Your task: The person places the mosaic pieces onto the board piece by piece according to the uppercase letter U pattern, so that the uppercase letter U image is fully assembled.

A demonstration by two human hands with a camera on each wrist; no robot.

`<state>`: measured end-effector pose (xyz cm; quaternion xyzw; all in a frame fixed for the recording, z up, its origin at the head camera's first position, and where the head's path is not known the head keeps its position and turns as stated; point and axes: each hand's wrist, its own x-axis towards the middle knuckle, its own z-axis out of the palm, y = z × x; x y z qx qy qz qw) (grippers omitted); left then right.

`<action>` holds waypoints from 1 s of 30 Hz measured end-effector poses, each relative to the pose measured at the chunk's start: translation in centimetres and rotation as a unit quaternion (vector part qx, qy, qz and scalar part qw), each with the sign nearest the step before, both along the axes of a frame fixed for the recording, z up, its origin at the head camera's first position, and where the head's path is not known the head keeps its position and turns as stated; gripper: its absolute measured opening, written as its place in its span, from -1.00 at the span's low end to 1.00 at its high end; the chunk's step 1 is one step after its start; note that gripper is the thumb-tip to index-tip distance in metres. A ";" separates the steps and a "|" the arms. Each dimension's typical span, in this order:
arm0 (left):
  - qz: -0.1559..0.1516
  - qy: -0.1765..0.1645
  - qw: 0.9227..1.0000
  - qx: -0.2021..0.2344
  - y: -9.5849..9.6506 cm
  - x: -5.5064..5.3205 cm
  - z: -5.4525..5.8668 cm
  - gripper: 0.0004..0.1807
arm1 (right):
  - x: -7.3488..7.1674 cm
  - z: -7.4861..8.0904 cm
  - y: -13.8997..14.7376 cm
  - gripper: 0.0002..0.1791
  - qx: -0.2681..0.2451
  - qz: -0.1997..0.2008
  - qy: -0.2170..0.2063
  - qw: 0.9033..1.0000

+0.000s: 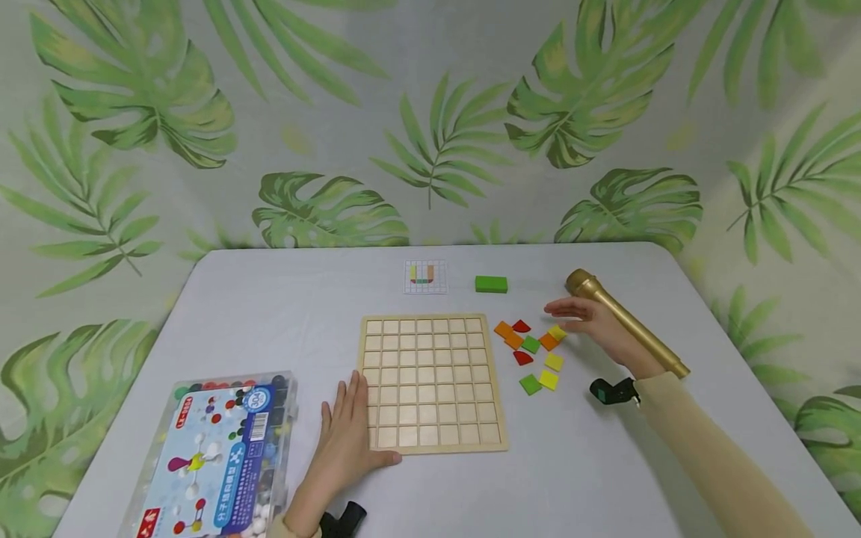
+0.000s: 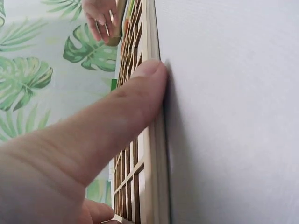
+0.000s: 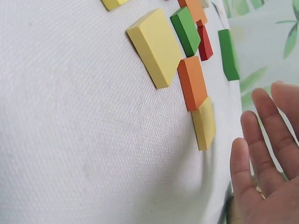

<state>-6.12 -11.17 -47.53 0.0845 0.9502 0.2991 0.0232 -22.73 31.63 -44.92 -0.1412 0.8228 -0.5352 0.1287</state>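
A square wooden grid board (image 1: pixel 430 382) lies on the table, its cells bare. My left hand (image 1: pixel 344 433) rests along its left edge with straight fingers; in the left wrist view the thumb (image 2: pixel 126 102) touches the board's near edge. Right of the board lie loose flat tiles: yellow squares (image 1: pixel 548 379), orange tiles (image 1: pixel 513 340), green squares (image 1: pixel 530 385) and red curved-edged pieces (image 1: pixel 522 359). My right hand (image 1: pixel 595 325) hovers just beyond the tiles' right side, fingers extended and holding nothing. In the right wrist view a yellow tile (image 3: pixel 204 125) is nearest its fingers.
Behind the board lie a small pattern card (image 1: pixel 425 277) with a U shape and a green block (image 1: pixel 491 284). A gold microphone (image 1: pixel 632 325) lies beneath the right hand and forearm. A clear-sided molecular model kit box (image 1: pixel 215 456) occupies the front left.
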 end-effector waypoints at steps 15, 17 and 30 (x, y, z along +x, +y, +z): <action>0.014 -0.007 1.000 0.020 0.2 0.1 -0.1 0.44 | -0.1 -0.2 -0.3 -0.58 0.084 -0.015 -0.028 0.996; 0.011 -0.003 1.000 0.018 0.2 0.1 -0.1 0.43 | -0.1 -0.3 -0.3 -0.59 0.092 -0.023 -0.031 0.995; 0.021 0.005 1.000 0.003 0.6 -0.1 -0.3 0.45 | -0.7 -1.4 -0.4 -0.68 0.160 -0.056 -0.029 0.985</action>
